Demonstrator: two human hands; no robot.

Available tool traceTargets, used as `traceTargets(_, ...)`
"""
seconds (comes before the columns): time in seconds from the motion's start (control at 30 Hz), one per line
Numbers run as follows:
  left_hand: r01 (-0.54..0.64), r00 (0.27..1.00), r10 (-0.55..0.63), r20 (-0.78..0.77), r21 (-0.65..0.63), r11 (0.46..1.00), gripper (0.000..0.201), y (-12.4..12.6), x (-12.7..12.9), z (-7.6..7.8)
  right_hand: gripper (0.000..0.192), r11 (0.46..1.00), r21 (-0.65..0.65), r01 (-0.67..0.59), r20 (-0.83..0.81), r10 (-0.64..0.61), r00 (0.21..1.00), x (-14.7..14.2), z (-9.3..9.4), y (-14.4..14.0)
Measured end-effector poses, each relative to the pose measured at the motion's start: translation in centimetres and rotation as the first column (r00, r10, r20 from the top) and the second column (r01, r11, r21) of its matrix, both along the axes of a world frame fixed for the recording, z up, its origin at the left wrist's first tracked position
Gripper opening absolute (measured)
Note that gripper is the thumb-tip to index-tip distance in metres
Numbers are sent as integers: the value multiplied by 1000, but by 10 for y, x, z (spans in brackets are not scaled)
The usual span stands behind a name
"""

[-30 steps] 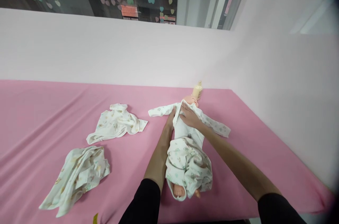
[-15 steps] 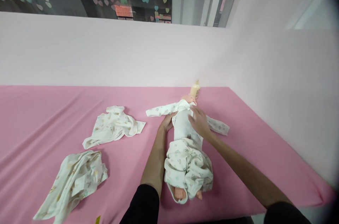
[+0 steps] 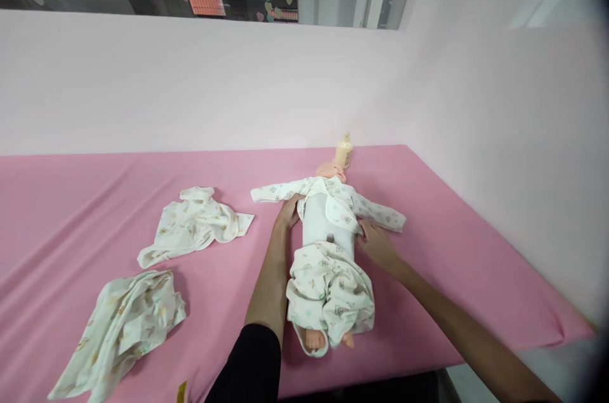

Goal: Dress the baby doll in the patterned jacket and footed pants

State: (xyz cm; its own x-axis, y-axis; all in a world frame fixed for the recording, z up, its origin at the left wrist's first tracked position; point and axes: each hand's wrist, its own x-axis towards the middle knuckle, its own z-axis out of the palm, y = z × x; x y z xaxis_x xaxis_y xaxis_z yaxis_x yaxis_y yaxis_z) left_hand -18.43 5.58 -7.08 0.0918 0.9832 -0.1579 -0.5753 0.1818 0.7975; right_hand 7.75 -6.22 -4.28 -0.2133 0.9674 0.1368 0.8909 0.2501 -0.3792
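Observation:
A baby doll (image 3: 325,235) lies on its back on the pink sheet (image 3: 95,200), head away from me, bare feet toward me. It wears a white printed top, open at the chest, and bunched printed trousers (image 3: 330,292). My left hand (image 3: 287,211) grips the left edge of the doll's top beside its chest. My right hand (image 3: 375,243) rests at the doll's right side, fingers on the lower edge of the top under the spread sleeve. A cream baby bottle (image 3: 343,150) stands just beyond the doll's head.
Two loose white printed baby garments lie on the sheet to the left: one crumpled (image 3: 195,223) near the middle, one folded over (image 3: 121,327) nearer me. A pale wall runs behind and along the right. The table's front edge is just below the doll's feet.
My right hand has slid from the doll's chest down to its right side, laying the top's right flap open. The left hand stays at the left edge. The view has shifted slightly.

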Motion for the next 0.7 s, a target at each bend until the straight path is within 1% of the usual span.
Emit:
traceTargets(0.1, 16, 1000, -16, 6, 29, 999, 18, 2, 1, -2, 21, 999, 19, 26, 131, -28, 991, 5, 2, 26)
traceTargets(0.17, 14, 1000, -14, 7, 42, 999, 20, 3, 1, -4, 23, 997, 36, 69, 164, -74, 984, 5, 2, 40)
traceTargets(0.23, 13, 1000, -14, 9, 47, 999, 20, 2, 0, -4, 26, 993, 44, 112, 176, -118, 977, 3, 0, 48)
traceTargets(0.3, 16, 1000, -17, 15, 48, 999, 21, 2, 0, -4, 26, 989, 45, 142, 191, -148, 970, 1, -1, 46)
traceTargets(0.37, 24, 999, -25, 26, 47, 999, 21, 3, 0, -4, 25, 986, 45, 159, 206, -165, 965, -2, 0, 36)
traceTargets(0.47, 42, 998, -44, 45, 38, 998, 21, 3, 1, -3, 25, 984, 90, 155, 184, -169, 968, -11, 12, 12)
traceTargets(0.5, 48, 998, -50, 50, 33, 998, 21, 3, 2, -2, 26, 984, 124, 131, 146, -149, 978, -17, 19, 3)
traceTargets(0.57, 52, 997, -54, 60, 32, 998, 22, 1, 4, 1, 27, 987, 158, 19, 54, -28, 998, -34, 36, -11)
traceTargets(0.6, 51, 997, -53, 64, 36, 998, 22, 0, 6, 3, 26, 989, 125, -72, 20, 70, 997, -44, 44, -15)
traceTargets(0.63, 49, 996, -51, 68, 41, 998, 23, -2, 7, 5, 26, 986, 55, -155, -6, 156, 988, -54, 52, -17)
traceTargets(0.67, 47, 996, -50, 70, 45, 998, 23, -4, 9, 8, 27, 973, -31, -230, -18, 229, 973, -65, 58, -17)
traceTargets(0.7, 47, 996, -50, 71, 44, 998, 24, -7, 11, 10, 27, 956, -107, -274, -22, 274, 962, -74, 64, -15)
